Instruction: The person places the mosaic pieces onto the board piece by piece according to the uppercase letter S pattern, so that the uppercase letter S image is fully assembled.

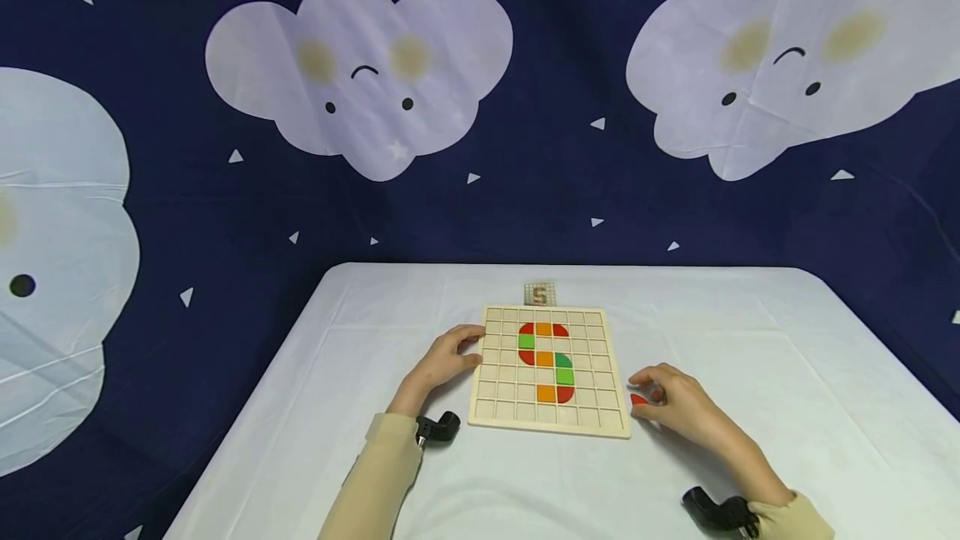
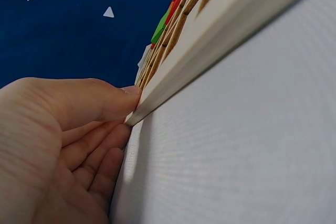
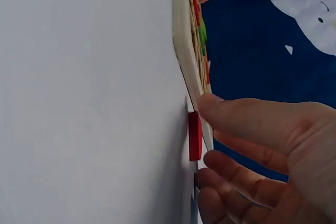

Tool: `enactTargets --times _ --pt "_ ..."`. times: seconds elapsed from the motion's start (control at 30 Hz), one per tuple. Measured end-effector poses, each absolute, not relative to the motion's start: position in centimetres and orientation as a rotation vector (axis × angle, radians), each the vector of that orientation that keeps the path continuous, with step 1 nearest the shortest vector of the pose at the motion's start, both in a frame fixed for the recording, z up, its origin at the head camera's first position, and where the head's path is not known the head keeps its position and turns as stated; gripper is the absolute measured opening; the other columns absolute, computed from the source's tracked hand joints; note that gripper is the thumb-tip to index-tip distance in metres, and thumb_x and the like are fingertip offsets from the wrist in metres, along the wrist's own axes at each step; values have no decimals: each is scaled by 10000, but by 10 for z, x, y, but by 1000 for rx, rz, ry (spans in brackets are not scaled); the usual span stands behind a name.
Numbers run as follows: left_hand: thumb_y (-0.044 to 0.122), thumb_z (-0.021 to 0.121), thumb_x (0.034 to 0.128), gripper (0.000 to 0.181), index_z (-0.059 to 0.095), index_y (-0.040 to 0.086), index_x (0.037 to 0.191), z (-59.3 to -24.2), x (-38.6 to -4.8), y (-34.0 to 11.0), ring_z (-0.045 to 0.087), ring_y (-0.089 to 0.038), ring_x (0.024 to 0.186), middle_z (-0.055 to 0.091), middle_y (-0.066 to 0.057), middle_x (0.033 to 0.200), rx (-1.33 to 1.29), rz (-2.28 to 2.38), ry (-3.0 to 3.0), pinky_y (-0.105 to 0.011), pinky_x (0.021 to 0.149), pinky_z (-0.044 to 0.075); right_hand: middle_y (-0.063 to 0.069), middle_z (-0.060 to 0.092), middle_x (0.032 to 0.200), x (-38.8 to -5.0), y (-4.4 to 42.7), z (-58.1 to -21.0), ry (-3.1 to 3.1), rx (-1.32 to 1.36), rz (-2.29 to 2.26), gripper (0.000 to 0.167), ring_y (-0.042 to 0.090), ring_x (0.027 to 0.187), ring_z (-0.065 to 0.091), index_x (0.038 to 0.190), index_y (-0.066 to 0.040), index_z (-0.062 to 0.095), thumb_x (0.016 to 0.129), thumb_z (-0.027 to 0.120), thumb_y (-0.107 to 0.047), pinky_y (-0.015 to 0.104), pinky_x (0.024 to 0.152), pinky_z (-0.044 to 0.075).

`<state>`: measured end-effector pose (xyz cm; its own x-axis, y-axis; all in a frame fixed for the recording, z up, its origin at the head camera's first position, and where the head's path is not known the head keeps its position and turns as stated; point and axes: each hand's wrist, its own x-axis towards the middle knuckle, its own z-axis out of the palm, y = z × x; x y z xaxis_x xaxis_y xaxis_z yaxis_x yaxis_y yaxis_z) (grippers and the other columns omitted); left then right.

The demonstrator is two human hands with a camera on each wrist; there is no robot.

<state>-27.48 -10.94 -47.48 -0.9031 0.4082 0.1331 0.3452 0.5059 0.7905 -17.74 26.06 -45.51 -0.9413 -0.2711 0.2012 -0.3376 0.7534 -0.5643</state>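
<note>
A square wooden board (image 1: 510,412) with a raised grid lies on the table, bearing red, orange and green pieces in an S-like shape. My left hand (image 1: 447,357) touches the board's left edge, thumb and fingers apart along it; in the left wrist view, the thumb of that hand (image 2: 68,124) rests at the board's rim. Beyond the board's right side, my right hand (image 1: 678,402) pinches a small red piece (image 1: 638,399) with a rounded edge. The right wrist view shows this red piece (image 3: 195,136) between thumb and fingers, close to the tabletop and beside the board.
A small card (image 1: 540,294) with a grid and an S figure lies just behind the board. White cloth covers the table (image 1: 390,307). Behind it hangs a dark blue curtain (image 1: 450,223) with clouds. Black wrist devices (image 1: 438,427) sit on both wrists.
</note>
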Motion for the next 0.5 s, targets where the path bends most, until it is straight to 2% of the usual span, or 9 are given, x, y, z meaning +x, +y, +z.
enactTargets --times 0.3,0.5 --pt "14 662 840 461 543 -23 1284 -472 -274 -109 490 -287 1195 521 -146 1307 660 1387 2653 -403 1032 378 -19 617 914 -179 260 -460 -2800 535 946 269 91 730 562 1001 -58 667 751 754 -7 238 605 488" --pt "11 662 838 466 540 -25 1287 -473 -274 -109 480 -290 1211 518 -148 1312 650 1388 2650 -403 1040 368 -23 634 928 -180 257 -461 -2805 520 911 290 118 786 580 1010 -67 670 739 766 -28 258 649 494"
